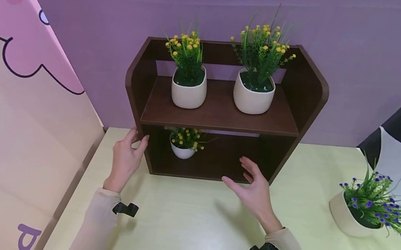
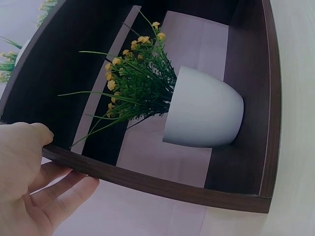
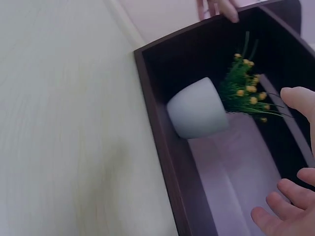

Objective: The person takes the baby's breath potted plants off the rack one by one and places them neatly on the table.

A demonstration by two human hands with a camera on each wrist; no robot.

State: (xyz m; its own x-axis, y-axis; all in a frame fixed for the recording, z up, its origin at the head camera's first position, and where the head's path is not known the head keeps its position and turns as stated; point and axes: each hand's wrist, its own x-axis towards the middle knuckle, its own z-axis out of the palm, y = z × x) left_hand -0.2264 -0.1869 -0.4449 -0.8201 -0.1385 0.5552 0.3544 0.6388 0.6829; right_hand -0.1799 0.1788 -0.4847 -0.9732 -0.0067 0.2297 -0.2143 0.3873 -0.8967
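My left hand (image 1: 127,157) holds the front edge of the left side panel of a dark brown two-tier wooden shelf (image 1: 220,124). In the left wrist view its thumb lies inside the panel and the other fingers outside. My right hand (image 1: 252,190) is held in front of the lower tier, fingers spread apart with nothing between them. On the lower tier, toward the left, stands a white pot (image 2: 204,109) of yellow flowers (image 1: 187,138). The upper tier bears two more white pots of yellow flowers, a left one (image 1: 188,96) and a right one (image 1: 252,101).
A white pot (image 1: 347,218) of purple flowers stands on the pale table (image 1: 183,236) at the right. Behind the shelf is a purple backdrop (image 1: 124,12). A panel with cartoon prints (image 1: 19,122) borders the table on the left.
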